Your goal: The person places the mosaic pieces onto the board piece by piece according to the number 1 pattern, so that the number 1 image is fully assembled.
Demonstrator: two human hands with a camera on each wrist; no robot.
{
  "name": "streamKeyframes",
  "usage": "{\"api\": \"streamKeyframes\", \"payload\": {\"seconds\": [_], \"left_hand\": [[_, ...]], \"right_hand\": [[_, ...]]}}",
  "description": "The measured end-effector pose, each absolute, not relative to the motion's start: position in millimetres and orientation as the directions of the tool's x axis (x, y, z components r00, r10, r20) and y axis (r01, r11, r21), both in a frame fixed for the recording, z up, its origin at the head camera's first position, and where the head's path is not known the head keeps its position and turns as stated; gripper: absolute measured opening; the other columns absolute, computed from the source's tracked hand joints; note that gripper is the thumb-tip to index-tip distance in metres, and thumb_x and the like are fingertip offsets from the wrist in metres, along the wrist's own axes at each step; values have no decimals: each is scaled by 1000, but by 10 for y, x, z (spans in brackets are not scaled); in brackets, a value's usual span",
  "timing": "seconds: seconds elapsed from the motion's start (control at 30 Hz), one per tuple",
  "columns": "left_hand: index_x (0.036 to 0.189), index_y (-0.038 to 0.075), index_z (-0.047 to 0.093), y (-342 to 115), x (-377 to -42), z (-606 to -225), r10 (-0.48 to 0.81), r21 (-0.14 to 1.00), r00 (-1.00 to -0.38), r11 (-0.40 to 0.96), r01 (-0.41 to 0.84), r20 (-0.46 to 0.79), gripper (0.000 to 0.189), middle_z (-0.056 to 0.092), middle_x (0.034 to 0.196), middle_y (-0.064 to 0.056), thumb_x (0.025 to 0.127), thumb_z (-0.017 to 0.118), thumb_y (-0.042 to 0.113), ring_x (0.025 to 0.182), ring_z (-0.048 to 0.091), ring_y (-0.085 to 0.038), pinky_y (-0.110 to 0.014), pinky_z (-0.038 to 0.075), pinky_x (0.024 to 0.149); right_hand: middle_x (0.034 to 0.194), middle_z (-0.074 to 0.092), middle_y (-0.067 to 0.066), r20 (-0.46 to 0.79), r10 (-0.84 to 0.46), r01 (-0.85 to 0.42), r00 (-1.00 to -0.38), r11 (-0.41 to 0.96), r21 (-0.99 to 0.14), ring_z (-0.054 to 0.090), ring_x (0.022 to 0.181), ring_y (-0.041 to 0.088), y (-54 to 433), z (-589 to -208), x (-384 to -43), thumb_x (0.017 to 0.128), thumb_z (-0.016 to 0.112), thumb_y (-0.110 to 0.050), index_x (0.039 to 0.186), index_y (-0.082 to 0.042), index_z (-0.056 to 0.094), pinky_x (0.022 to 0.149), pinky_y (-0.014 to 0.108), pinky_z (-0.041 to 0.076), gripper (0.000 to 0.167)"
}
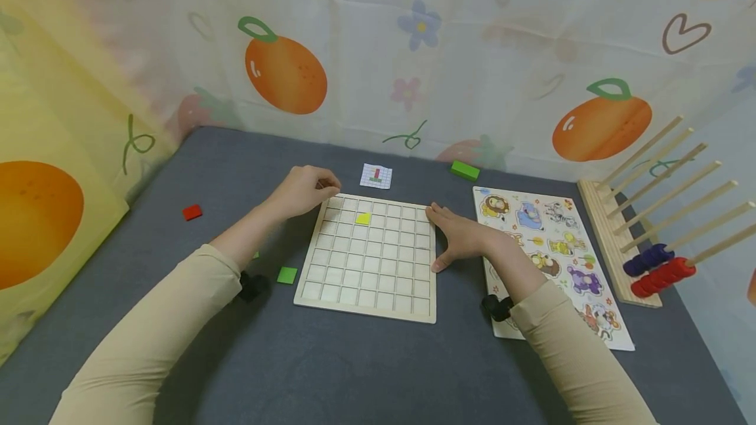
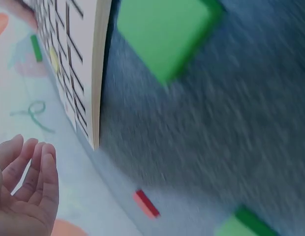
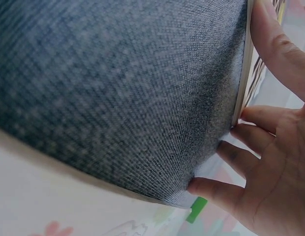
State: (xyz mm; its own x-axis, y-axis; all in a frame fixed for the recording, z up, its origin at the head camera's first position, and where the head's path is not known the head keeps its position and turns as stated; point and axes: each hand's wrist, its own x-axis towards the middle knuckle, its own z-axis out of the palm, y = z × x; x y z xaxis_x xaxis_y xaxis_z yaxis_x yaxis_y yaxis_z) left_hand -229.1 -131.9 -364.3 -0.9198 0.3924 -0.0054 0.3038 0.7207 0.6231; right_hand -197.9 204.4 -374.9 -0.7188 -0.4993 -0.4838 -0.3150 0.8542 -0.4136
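Observation:
A pale wooden board with a grid of square cells lies on the dark table, a yellow tile in one of its upper cells. My left hand hovers by the board's far left corner. Its fingers are loosely bent, and the left wrist view shows nothing between them. At the board's right edge rests my right hand. Its thumb and extended fingers touch the edge and the table beside it, as the right wrist view also shows.
Beyond the board lie a small gridded card and a green block. A green tile and a red block sit left. Right are an animal picture board and a wooden peg rack with blue and red beads.

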Motion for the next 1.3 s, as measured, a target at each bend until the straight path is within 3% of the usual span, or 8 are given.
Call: {"api": "streamKeyframes", "payload": {"seconds": [0.5, 0.9, 1.3], "left_hand": [[118, 6, 69, -1872, -2309, -3464, 236, 619, -971, 759, 202, 28, 27, 70, 116, -18, 99, 57, 22, 102, 66, -33, -49, 51, 88], [128, 0, 61, -2038, -2358, -3593, 351, 545, -928, 805, 233, -121, 38, 62, 128, -26, 93, 65, 16, 114, 59, -41, -54, 48, 94], [125, -1, 63, -2173, -2406, -3709, 388, 530, -886, 822, 208, -254, 42, 62, 130, -26, 86, 72, 12, 115, 59, -41, -52, 48, 94]], "right_hand": [[167, -6, 20, -480, -503, -317, -719, 851, -418, -1, 154, 43, 2045, -3752, -1978, 77, 83, -41, 159, -4, 4, 122, 61, 15, 119], [167, -6, 18, -490, -497, -309, -717, 855, -416, -2, 155, 41, 2039, -3758, -1975, 77, 82, -40, 159, -6, 4, 122, 61, 14, 118], [167, -6, 17, -493, -484, -298, -723, 862, -409, -2, 155, 41, 2040, -3762, -1973, 77, 83, -39, 159, -7, 3, 122, 61, 14, 118]]}}
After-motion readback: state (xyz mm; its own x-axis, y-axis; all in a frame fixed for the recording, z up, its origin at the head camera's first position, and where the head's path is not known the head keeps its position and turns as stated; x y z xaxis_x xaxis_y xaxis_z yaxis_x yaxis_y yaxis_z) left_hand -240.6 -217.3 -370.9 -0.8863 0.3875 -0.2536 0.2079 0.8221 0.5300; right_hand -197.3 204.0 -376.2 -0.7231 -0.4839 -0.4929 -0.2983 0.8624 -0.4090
